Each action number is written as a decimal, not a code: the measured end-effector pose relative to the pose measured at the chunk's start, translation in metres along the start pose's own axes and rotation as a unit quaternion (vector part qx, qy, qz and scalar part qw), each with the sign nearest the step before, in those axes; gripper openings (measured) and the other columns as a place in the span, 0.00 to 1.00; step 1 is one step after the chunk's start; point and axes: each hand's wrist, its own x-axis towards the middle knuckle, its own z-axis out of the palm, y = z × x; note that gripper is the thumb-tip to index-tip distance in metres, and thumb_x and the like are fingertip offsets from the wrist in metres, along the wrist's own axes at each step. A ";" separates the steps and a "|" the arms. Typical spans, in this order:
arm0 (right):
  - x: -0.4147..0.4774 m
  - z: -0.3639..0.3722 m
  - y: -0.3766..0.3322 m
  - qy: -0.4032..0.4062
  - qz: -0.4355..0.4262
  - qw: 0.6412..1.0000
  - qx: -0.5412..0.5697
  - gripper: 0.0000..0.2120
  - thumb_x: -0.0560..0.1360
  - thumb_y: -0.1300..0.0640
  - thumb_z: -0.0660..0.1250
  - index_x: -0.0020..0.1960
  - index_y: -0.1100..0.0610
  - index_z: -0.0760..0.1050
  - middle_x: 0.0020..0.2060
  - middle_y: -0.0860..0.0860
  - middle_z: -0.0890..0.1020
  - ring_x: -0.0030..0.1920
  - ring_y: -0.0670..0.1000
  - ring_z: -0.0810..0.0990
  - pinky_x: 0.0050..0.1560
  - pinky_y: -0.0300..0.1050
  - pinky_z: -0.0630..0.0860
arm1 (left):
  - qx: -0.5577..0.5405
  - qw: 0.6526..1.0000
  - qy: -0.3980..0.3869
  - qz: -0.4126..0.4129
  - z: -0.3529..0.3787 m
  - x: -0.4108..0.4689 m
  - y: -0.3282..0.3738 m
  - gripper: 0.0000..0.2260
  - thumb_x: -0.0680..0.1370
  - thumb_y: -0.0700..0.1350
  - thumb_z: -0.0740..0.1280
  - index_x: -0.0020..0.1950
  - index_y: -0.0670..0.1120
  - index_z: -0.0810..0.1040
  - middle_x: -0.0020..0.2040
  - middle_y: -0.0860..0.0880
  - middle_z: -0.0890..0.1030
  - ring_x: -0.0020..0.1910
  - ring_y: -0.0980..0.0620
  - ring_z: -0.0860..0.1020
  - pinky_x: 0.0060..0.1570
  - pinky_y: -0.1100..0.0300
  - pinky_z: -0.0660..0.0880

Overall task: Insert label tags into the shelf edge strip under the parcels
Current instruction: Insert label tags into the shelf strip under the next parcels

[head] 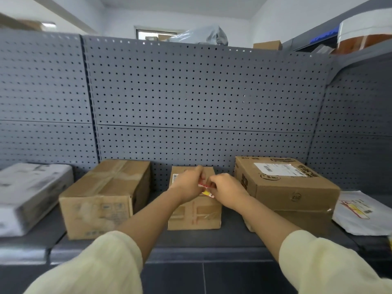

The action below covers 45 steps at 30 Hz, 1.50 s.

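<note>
My left hand (189,183) and my right hand (228,190) meet above the small middle cardboard box (194,215). Between their fingers they pinch small red, white and yellow label tags (206,188); most of each tag is hidden by the fingers. The grey shelf edge strip (212,254) runs along the front of the shelf below my forearms, well under both hands. A larger taped box (104,198) stands to the left and a big box (284,183) with a white shipping label to the right.
A grey wrapped parcel (29,194) lies at the far left and a white mailer bag (360,213) at the far right. A grey perforated back panel (191,98) rises behind the parcels. Dark floor tiles show below the shelf.
</note>
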 end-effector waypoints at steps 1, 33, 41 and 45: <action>-0.005 0.002 0.001 -0.005 0.008 1.000 0.020 0.06 0.77 0.57 0.65 0.52 0.55 0.80 0.47 0.57 0.82 0.46 0.57 0.81 0.47 0.53 0.79 | 0.025 0.998 0.049 0.011 0.000 -0.009 0.000 0.09 0.73 0.44 0.69 0.49 0.46 0.71 0.49 0.49 0.78 0.48 0.47 0.75 0.48 0.55 0.72; -0.070 0.070 0.014 -0.153 0.047 0.977 0.138 0.05 0.76 0.62 0.66 0.48 0.54 0.78 0.36 0.44 0.78 0.39 0.45 0.78 0.44 0.43 0.77 | 0.201 0.964 -0.167 0.039 0.078 -0.132 -0.031 0.12 0.79 0.42 0.61 0.61 0.48 0.78 0.62 0.46 0.78 0.62 0.45 0.74 0.62 0.53 0.71; -0.072 0.078 0.003 -0.142 0.037 0.987 0.064 0.01 0.75 0.57 0.67 0.47 0.52 0.76 0.42 0.50 0.82 0.42 0.50 0.81 0.47 0.53 0.81 | 0.163 0.970 -0.178 -0.007 0.079 -0.134 -0.028 0.15 0.78 0.38 0.65 0.63 0.49 0.77 0.63 0.47 0.77 0.61 0.47 0.76 0.62 0.53 0.74; -0.075 0.080 0.002 -0.134 0.043 0.989 0.051 0.02 0.76 0.55 0.67 0.46 0.51 0.74 0.41 0.49 0.82 0.41 0.49 0.81 0.45 0.51 0.82 | 0.176 0.967 -0.182 -0.007 0.080 -0.132 -0.021 0.23 0.76 0.35 0.67 0.69 0.50 0.72 0.65 0.46 0.75 0.61 0.45 0.76 0.60 0.52 0.75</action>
